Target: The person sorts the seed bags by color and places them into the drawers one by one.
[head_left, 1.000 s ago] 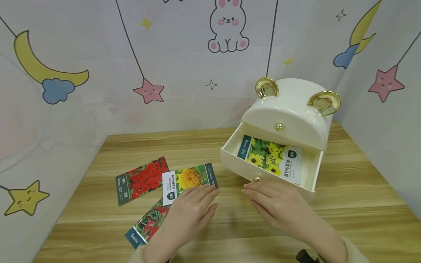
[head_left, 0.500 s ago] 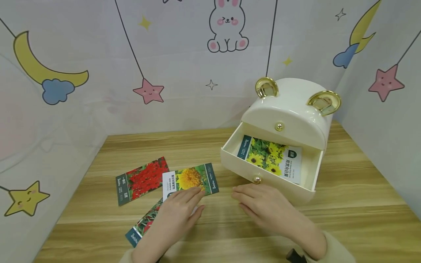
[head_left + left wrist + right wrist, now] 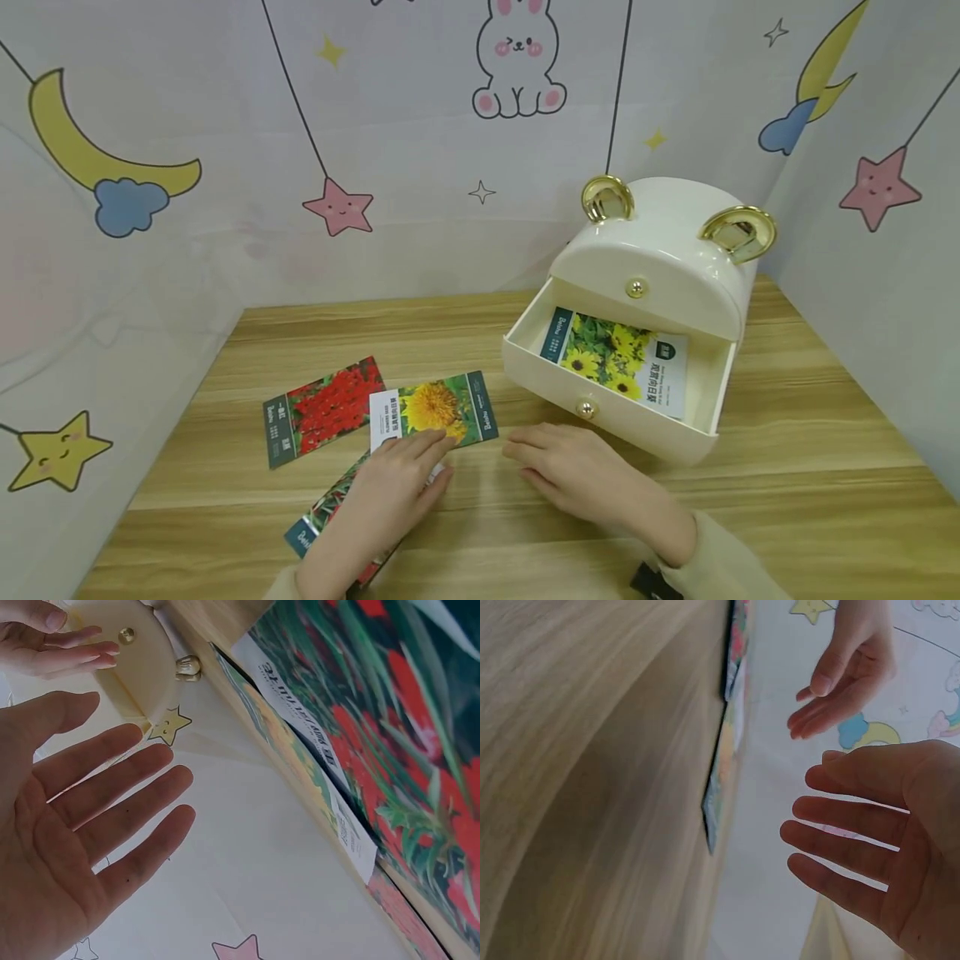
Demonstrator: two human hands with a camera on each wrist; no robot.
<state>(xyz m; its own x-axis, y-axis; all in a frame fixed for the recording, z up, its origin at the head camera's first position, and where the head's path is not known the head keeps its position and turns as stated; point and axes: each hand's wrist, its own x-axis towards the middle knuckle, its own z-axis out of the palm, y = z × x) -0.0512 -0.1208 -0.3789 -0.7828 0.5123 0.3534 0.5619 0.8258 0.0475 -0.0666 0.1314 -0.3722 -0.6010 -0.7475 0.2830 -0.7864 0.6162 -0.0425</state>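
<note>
My left hand (image 3: 393, 483) hovers above two flower seed packets, fingers extended and holding nothing. Below it lie a packet with a yellow bloom (image 3: 433, 407) and a packet with red flowers and green leaves (image 3: 309, 532), partly hidden by the hand and forearm. Another red-flowered packet (image 3: 336, 408) lies at the left. My right hand (image 3: 573, 471) is in front of the pulled-out drawer (image 3: 637, 427), its fingers apart from the knob (image 3: 587, 408). Both palms show bare in the wrist views. A yellow-flowered packet (image 3: 609, 358) lies inside the drawer.
The drawer belongs to a white rounded box (image 3: 675, 250) with gold ears, standing at the right back of the wooden table (image 3: 517, 542). A second gold knob (image 3: 637, 288) is above the drawer. Printed white cloth (image 3: 420, 250) closes off the back and sides.
Both hands have drawn left and slightly toward me, the right one away from the drawer knob. The packets, box and drawer have stayed in place.
</note>
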